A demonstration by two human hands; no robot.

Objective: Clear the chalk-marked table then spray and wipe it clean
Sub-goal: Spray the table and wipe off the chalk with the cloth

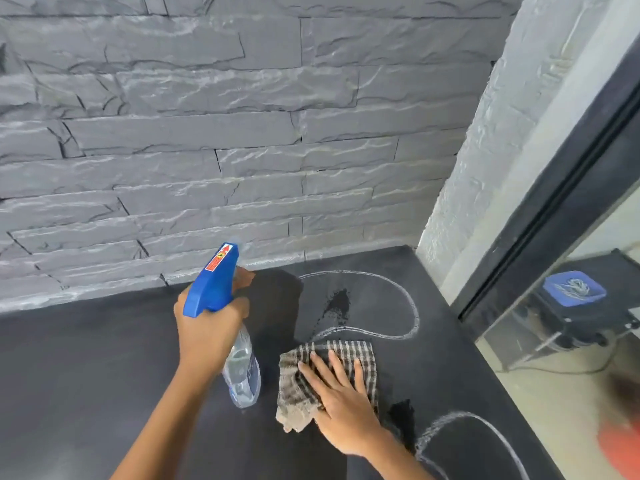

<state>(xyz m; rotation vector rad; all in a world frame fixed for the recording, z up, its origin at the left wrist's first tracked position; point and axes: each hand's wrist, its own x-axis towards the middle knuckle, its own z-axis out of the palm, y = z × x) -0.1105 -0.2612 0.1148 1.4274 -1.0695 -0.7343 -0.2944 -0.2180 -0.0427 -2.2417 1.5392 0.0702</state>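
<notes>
My left hand (211, 327) grips the neck of the clear plastic spray bottle with the blue trigger head (213, 278). My fingers are curled round it, and one fingertip shows past the head on the trigger side. The bottle's long axis runs from its clear base, low and near me, up and away to the head. The nozzle points toward the grey stone-faced wall (207, 133). I cannot tell whether the base touches the dark matte table (86, 375).

Just right of the bottle, my right hand (339, 403) lies flat on the brown-and-cream checked cloth (349, 349), fingers straight and slightly spread, pressing it onto the table. The cloth's far edge meets a white chalk loop (408, 306) that has a dark wet patch (337, 303) inside it. A second chalk curve (467, 417) lies near my right wrist.
</notes>
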